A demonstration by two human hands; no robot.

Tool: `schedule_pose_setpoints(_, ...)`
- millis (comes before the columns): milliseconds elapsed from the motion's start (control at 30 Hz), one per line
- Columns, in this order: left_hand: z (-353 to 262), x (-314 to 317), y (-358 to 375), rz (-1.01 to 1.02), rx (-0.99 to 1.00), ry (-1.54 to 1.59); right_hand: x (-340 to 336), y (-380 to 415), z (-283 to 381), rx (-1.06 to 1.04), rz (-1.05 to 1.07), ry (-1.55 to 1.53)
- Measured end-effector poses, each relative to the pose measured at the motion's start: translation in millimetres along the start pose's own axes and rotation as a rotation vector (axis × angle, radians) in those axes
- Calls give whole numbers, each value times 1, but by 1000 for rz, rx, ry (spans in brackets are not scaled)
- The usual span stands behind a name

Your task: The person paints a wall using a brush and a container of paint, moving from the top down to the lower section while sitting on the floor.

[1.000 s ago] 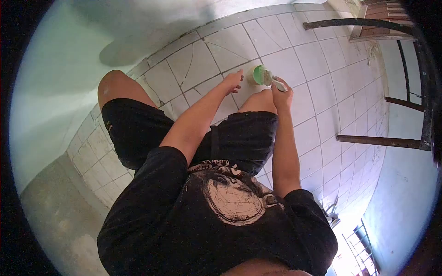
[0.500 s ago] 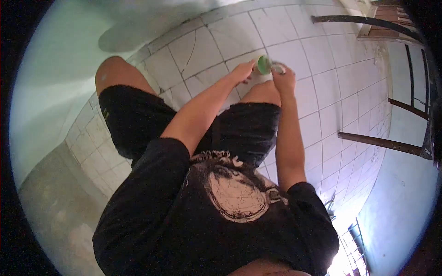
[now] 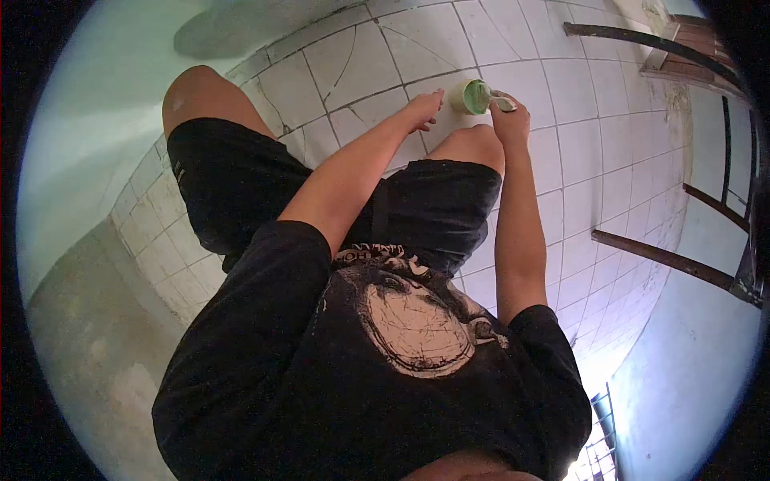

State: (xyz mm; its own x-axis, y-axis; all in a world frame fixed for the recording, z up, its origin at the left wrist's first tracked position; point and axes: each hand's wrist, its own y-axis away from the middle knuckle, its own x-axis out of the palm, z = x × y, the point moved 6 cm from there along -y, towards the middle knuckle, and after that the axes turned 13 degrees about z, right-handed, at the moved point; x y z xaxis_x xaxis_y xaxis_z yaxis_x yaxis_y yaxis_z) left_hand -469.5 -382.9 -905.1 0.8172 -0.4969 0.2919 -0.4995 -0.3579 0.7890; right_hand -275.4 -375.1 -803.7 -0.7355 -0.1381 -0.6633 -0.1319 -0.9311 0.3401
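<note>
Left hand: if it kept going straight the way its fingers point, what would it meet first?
Probably the green-filled cup on the tiled floor, just beyond the left hand. The right hand holds a tool at its rim. Depth is unclear.

cup contents: too small | right hand grip: unclear

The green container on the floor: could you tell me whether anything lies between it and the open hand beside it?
Nothing visible does. The left hand hovers open beside the green container over bare tiled floor, while the right hand holds a tool at the container's mouth.
</note>
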Motion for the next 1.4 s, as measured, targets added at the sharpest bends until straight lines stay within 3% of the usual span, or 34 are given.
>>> schedule_pose_setpoints(67, 0, -2, -3, -13, 19, -6, -2, 4, 4, 90, 1, -9)
schedule_pose_setpoints(400, -1, -3, -1, 5, -4, 1, -10, 15, -1, 98, -76, -5)
schedule_pose_setpoints(567, -8, 7, -3, 6, 15, 34, -9, 29, -11, 102, -132, -329)
schedule_pose_setpoints(700, -22, 19, -2, 24, 112, 73, 1, 27, -30, 72, -179, -394)
schedule_pose_setpoints(800, -26, 26, -8, 42, 210, 106, 7, 26, -29, 99, -142, -425)
schedule_pose_setpoints(867, -30, 28, -9, 28, 240, 87, 8, 25, -17, 6, -138, -345)
schedule_pose_setpoints(1000, -35, 31, -2, 89, 180, 89, 15, 19, -18, 9, -105, -375)
schedule_pose_setpoints(1067, -35, 29, -1, 79, 175, 86, 21, 16, -25, 50, -79, -590)
schedule_pose_setpoints(1200, -35, 27, -5, 23, 192, 72, 18, 14, -27, 70, -53, -586)
schedule_pose_setpoints(1400, -39, 28, -1, 141, 167, 114, 15, 17, -25, 85, -29, -830)
